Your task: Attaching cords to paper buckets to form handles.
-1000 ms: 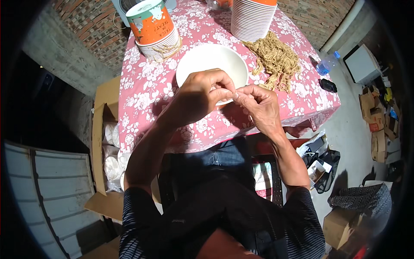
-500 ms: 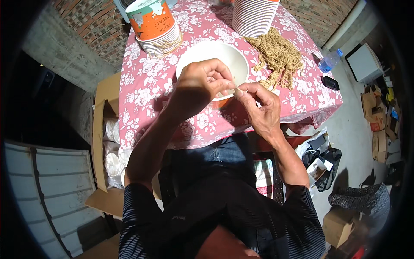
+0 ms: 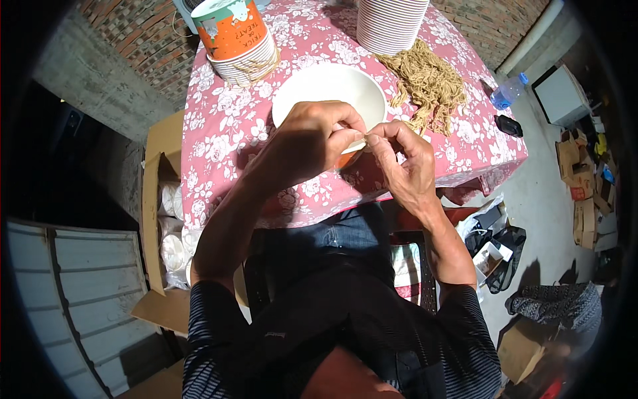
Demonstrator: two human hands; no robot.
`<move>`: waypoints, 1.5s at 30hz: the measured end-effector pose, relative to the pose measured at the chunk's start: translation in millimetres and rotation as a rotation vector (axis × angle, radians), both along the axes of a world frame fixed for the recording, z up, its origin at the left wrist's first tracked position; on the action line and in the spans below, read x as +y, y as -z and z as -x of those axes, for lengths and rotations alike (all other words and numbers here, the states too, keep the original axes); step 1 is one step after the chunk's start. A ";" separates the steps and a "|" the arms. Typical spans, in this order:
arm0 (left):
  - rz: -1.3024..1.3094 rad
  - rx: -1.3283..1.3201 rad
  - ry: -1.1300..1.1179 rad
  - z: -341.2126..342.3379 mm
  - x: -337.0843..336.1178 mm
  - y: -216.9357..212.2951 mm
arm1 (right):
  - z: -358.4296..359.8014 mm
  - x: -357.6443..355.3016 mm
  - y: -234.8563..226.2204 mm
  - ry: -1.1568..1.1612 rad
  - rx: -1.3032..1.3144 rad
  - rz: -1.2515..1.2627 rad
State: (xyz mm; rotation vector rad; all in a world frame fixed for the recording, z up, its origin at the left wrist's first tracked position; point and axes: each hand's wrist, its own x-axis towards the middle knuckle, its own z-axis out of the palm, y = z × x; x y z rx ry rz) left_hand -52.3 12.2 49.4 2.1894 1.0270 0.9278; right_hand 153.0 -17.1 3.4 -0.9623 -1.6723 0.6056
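Observation:
A paper bucket [image 3: 329, 78], white inside with a bit of orange outer wall showing, stands in front of me with its mouth up. Over its near rim, my left hand [image 3: 318, 132] pinches with thumb and forefinger. My right hand [image 3: 407, 158] meets it there, its thumb and forefinger pressed together too. The fingertips almost touch, and whatever lies between them is too small to make out. To the right of the bucket lies a loose heap of tan cords [image 3: 432, 86].
An orange and green bucket on a nested stack with cords [image 3: 239, 40] stands back left. A tall stack of white buckets [image 3: 391, 25] is behind the cords. At the table's right are a plastic bottle [image 3: 508, 92] and a black object [image 3: 508, 126]. An open carton [image 3: 154, 226] stands left.
Both hands stay together at the bucket's near rim. The left fingers have closed in more tightly toward the right fingertips, and the left hand has turned slightly.

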 end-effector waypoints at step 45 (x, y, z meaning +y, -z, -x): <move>-0.305 0.099 0.013 -12.7 -9.9 1.2 | -17.5 -5.0 -17.1 0.001 0.024 0.105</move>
